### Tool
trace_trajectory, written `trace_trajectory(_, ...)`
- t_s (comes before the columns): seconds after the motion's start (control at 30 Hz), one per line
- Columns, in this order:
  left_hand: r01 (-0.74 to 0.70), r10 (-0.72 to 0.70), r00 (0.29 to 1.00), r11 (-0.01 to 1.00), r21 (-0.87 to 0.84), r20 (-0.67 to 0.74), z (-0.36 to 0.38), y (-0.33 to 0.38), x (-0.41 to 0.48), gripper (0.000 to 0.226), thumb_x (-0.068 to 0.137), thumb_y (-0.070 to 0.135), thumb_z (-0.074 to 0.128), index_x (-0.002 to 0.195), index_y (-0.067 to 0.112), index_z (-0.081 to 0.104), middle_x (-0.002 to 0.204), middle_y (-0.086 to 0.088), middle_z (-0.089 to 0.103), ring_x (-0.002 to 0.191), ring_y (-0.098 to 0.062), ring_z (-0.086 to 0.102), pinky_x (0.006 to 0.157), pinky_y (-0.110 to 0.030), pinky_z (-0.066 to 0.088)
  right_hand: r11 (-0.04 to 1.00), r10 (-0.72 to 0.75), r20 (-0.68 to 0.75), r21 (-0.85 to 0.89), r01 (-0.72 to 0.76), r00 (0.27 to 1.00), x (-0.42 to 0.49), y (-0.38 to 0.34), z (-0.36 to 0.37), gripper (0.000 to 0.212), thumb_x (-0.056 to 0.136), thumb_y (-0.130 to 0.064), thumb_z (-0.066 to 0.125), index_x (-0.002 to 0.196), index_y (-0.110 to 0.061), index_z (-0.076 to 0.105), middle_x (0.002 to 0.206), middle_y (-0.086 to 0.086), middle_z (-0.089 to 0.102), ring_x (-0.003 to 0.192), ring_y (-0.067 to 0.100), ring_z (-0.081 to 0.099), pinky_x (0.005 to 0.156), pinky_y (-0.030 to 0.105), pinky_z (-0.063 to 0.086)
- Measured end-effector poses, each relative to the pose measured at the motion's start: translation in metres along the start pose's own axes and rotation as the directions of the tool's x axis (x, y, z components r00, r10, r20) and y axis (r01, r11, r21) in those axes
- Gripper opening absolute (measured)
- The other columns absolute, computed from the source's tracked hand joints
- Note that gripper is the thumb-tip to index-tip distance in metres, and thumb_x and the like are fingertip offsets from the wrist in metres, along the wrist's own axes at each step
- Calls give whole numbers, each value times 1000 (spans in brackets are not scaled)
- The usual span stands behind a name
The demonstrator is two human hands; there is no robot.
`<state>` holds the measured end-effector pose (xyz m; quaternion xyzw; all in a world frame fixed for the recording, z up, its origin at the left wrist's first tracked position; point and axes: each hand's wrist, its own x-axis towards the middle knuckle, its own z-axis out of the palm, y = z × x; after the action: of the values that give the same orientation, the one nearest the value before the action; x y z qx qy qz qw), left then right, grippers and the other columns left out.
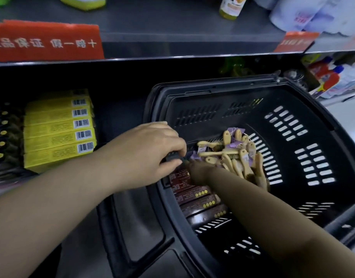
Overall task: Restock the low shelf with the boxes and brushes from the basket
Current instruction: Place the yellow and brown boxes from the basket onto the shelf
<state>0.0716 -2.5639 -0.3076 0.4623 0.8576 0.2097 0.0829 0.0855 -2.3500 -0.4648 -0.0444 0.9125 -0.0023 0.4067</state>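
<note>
A black plastic basket (pixel 293 121) stands in front of the low shelf. Inside it lie several dark brown boxes (pixel 198 199) and a heap of wooden brushes (pixel 232 155) with purple tags. My left hand (pixel 150 151) grips the basket's left rim, fingers curled over the black edge. My right hand (pixel 198 171) reaches down among the boxes and brushes; its fingers are mostly hidden, so its grip cannot be made out. Several yellow boxes (pixel 58 129) with barcodes lie stacked on the low shelf at the left.
Dark packages with yellow dots (pixel 4 133) sit left of the yellow boxes. The upper shelf edge carries red labels (pixel 46 43). A yellow bottle (pixel 232 7) and white packs (pixel 317 13) stand above. Red and white bottles (pixel 331 77) sit at the right.
</note>
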Motion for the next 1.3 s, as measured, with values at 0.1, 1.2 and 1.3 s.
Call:
trace_trajectory(0.1,-36,32,996,998,48,87,5,-5,12,29,91,45,33,98,35,60,86,16,62,87,0,51,110,-16,21,999,-50,1,3,50,999,33,-5,11,70,91,-22,57,149,-13,18,157,14,14,145,29,15,117,37,18)
trace_trajectory(1.2,494,-624,708,103,-863,330,7,44,41,25,82,29,70,101,24,55,94,-1,71,81,-17,70,75,-34,56,811,47,-751,413,414,658,-124,14,-37,63,84,-17,66,136,-24,30,127,-6,42,108,3,51,81,12,45)
trace_trajectory(1.3,464,-662,713,198,-864,231,6,42,37,29,81,30,70,104,25,52,94,6,66,78,-8,68,68,-25,53,959,-104,-218,237,156,970,-84,12,-32,45,92,-23,54,134,-10,46,135,11,49,119,27,51,96,35,45)
